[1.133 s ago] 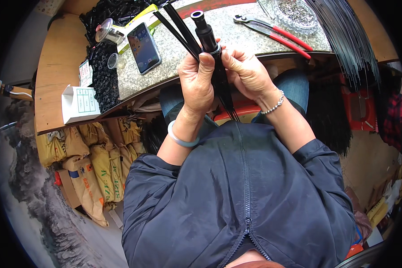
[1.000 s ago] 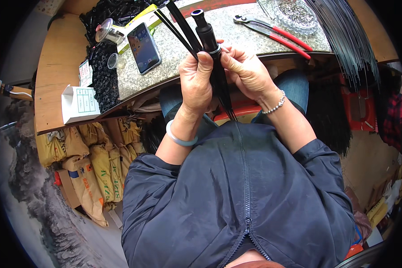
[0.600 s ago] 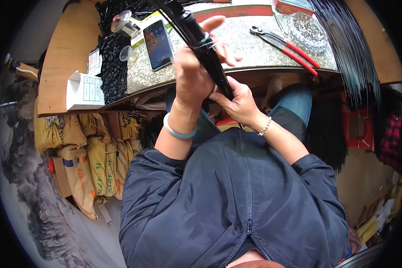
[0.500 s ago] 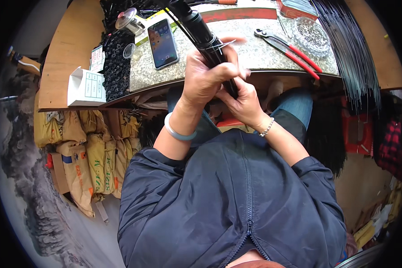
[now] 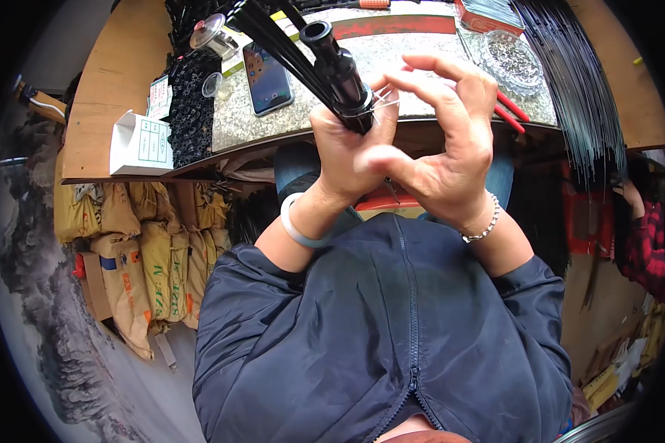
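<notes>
My left hand [image 5: 338,156] is closed around the lower part of a black umbrella frame [image 5: 339,72]. Its hollow tube end tilts up, and thin black ribs fan out to the upper left. A thin silvery wire [image 5: 381,98] wraps the frame just above my grip, its loose ends sticking out to the right. My right hand [image 5: 454,151] is raised beside it, fingers apart and curved toward the wire. The thumb is blurred, and whether a fingertip touches the wire I cannot tell. Red-handled pliers [image 5: 511,112] lie behind my right hand, which hides their jaws.
A phone [image 5: 268,80] lies on the speckled tabletop, near a pile of small black parts [image 5: 191,111] and a white box [image 5: 142,144]. A glass dish [image 5: 511,63] and a bundle of long dark rods [image 5: 580,81] are on the right. Another person's plaid sleeve [image 5: 649,240] shows at far right.
My right hand has left the frame's lower end and risen to the right, its fingers spreading. The frame has tilted, showing its tube opening and ribs. The other person's hand has appeared at right.
</notes>
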A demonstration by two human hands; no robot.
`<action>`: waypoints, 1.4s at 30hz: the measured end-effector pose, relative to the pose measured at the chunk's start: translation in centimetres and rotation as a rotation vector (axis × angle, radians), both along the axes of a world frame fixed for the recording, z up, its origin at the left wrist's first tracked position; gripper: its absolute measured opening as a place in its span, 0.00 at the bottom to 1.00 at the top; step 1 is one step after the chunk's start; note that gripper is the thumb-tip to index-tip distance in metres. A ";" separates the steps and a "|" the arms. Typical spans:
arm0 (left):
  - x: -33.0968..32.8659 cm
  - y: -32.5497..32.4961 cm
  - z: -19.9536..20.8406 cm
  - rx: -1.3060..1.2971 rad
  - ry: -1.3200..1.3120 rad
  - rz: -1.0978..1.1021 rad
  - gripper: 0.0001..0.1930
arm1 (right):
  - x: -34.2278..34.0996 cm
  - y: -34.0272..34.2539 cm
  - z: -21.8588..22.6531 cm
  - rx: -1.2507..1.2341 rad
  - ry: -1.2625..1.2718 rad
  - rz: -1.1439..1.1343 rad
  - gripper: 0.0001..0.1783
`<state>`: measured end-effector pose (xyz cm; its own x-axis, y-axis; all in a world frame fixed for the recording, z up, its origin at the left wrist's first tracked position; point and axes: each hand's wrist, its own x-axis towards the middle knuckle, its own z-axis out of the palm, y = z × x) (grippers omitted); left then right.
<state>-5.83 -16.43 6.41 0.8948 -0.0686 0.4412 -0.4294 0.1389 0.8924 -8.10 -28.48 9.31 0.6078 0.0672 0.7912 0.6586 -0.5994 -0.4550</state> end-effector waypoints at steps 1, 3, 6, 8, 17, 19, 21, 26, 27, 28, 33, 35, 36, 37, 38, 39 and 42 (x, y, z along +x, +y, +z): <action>-0.3 -0.1 0.0 -0.073 0.099 -0.022 0.13 | -0.1 -0.1 0.1 -0.017 -0.007 -0.003 0.30; -0.1 -0.2 0.0 -0.106 0.069 -0.011 0.09 | -0.1 0.4 0.4 0.074 -0.048 0.049 0.14; 0.0 -0.1 0.1 -0.106 -0.023 0.008 0.04 | -0.4 0.7 -0.6 0.110 0.018 0.058 0.10; -0.2 -0.3 0.4 -0.081 0.051 0.043 0.05 | -0.1 1.1 -1.4 0.143 -0.055 0.047 0.08; -0.4 -0.6 0.7 -0.087 0.125 0.059 0.05 | 0.2 0.5 -0.9 0.095 -0.182 0.095 0.08; -0.3 -0.2 0.1 -0.097 0.089 0.028 0.06 | -0.5 0.3 -0.1 0.248 0.164 0.158 0.07; -0.7 -0.4 0.5 -0.130 0.094 -0.061 0.10 | -0.6 0.2 0.1 0.805 0.699 0.499 0.04; -0.3 0.7 1.0 -0.211 0.230 -0.105 0.14 | -0.6 -2.1 -3.3 0.784 0.657 0.334 0.04; -0.2 1.2 1.1 -0.213 0.231 -0.127 0.14 | 0.2 -4.0 -5.7 0.423 0.457 0.060 0.05; -0.1 1.7 1.1 -0.213 0.231 -0.142 0.15 | 0.7 -5.9 -6.5 0.087 0.291 -0.206 0.08; 0.3 2.4 1.3 -0.250 0.206 -0.215 0.16 | 2.3 -11.7 -9.1 -0.474 0.176 -0.498 0.14; 0.4 1.9 1.4 -0.294 0.227 -0.262 0.15 | 2.5 -11.9 -8.5 -0.546 0.201 -0.533 0.13; 0.5 1.7 1.6 -0.280 0.223 -0.260 0.14 | 3.0 -11.9 -8.6 -0.555 0.208 -0.546 0.13; 0.4 1.7 1.6 -0.227 0.197 -0.266 0.15 | 3.2 -12.0 -9.1 -0.584 0.278 -0.540 0.14; 0.4 1.7 1.6 -0.182 0.168 -0.282 0.16 | 3.3 -12.2 -9.1 -0.615 0.307 -0.517 0.13; 0.4 1.8 1.6 -0.191 0.182 -0.276 0.15 | 3.4 -12.2 -9.2 -0.616 0.274 -0.491 0.12; 0.4 2.0 1.8 -0.248 0.223 -0.241 0.13 | 3.3 -12.2 -8.9 -0.479 0.283 -0.416 0.09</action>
